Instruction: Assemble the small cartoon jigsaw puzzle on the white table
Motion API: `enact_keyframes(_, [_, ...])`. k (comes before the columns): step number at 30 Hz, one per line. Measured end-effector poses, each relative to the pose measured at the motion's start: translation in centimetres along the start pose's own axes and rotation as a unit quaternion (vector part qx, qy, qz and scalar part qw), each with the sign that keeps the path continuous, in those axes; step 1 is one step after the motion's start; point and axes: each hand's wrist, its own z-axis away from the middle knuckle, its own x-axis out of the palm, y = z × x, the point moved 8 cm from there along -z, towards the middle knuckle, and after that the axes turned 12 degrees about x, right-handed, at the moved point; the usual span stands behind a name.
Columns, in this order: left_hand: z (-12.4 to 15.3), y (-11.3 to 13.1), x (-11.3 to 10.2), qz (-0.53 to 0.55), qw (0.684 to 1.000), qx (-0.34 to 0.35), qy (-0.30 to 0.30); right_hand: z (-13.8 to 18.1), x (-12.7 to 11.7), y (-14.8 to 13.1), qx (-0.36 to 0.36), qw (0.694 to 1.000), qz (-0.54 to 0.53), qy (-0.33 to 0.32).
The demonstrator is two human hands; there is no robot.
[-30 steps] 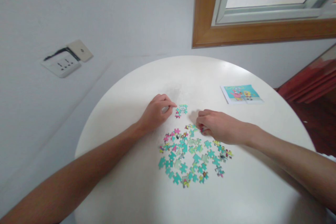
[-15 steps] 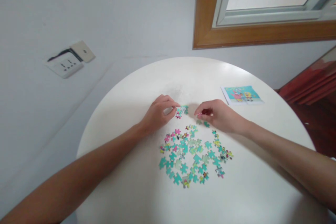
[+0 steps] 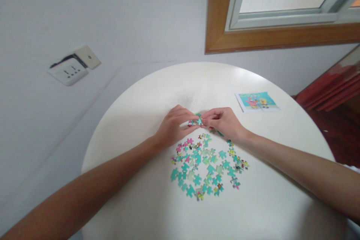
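Far left, a white plastic wall socket (image 3: 68,70) sits on the pale wall, well away from the action. On to the round white table (image 3: 146,97): the left hand (image 3: 174,127) rests on the top near the middle, its fingers (image 3: 188,114) curled in and pinching the left edge of a small joined patch of teal and pink jigsaw pieces (image 3: 197,121). That patch lies flat on the table, right between both hands. The right hand (image 3: 224,122) meets it from the other side, fingers drawn together on the patch's right edge, tips almost touching the left hand's. Just below the hands, nearer the person, a loose scatter of teal jigsaw pieces (image 3: 206,167) spreads over the table. Further right, a small printed cartoon picture card (image 3: 257,101) lies flat, well apart. Above it runs a brown wooden window frame (image 3: 216,15).
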Motion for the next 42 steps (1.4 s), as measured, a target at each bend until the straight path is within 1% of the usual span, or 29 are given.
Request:
enact_keyframes(4, [-0.1,0.1,-0.1,-0.001,1.000,0.000,0.006,0.0,0.3,0.1,-0.002,1.000,-0.023,-0.009])
enact_keyframes(7, [-0.2,-0.1,0.1,0.000,1.000,-0.011,-0.003,0.0,0.6,0.2,-0.002,0.999,-0.031,-0.023])
enact_keyframes(9, [-0.2,-0.5,0.1,0.008,1.000,-0.023,-0.006,0.0,0.6,0.1,-0.014,0.999,-0.028,-0.020])
enact_keyframes(11, [0.1,-1.6,0.1,0.020,0.998,-0.051,-0.010,0.0,0.0,-0.1,-0.028,1.000,-0.013,0.006])
enact_keyframes(15, [1.4,-5.0,-0.1,0.035,0.989,-0.137,-0.039,-0.3,-1.4,0.0,-0.034,0.997,0.014,0.066])
enact_keyframes(17, [2.1,-6.3,-0.1,0.047,0.983,-0.166,-0.062,-0.5,-1.8,0.3,-0.034,0.997,0.012,0.075])
enact_keyframes(19, [2.4,-6.8,-0.1,0.059,0.979,-0.179,-0.082,-0.7,-2.0,0.7,-0.034,0.997,0.005,0.076])
enact_keyframes(22, [2.5,-6.8,0.1,0.069,0.977,-0.181,-0.093,-1.0,-2.1,1.1,-0.033,0.997,-0.005,0.075])
enact_keyframes(32, [2.5,-6.6,-0.1,0.089,0.974,-0.189,-0.092,-1.2,-2.0,1.2,-0.031,0.997,-0.008,0.075])
enact_keyframes(36, [2.1,-5.8,-0.2,0.106,0.979,-0.162,-0.067,-1.2,-2.1,1.2,-0.035,0.997,-0.010,0.075])
enact_keyframes(40, [1.8,-5.0,0.3,0.129,0.981,-0.124,-0.068,-1.3,-2.1,1.3,-0.039,0.996,-0.014,0.074])
enact_keyframes(42, [1.7,-5.0,0.2,0.124,0.983,-0.126,-0.059,-1.3,-2.1,1.3,-0.042,0.996,-0.017,0.072])
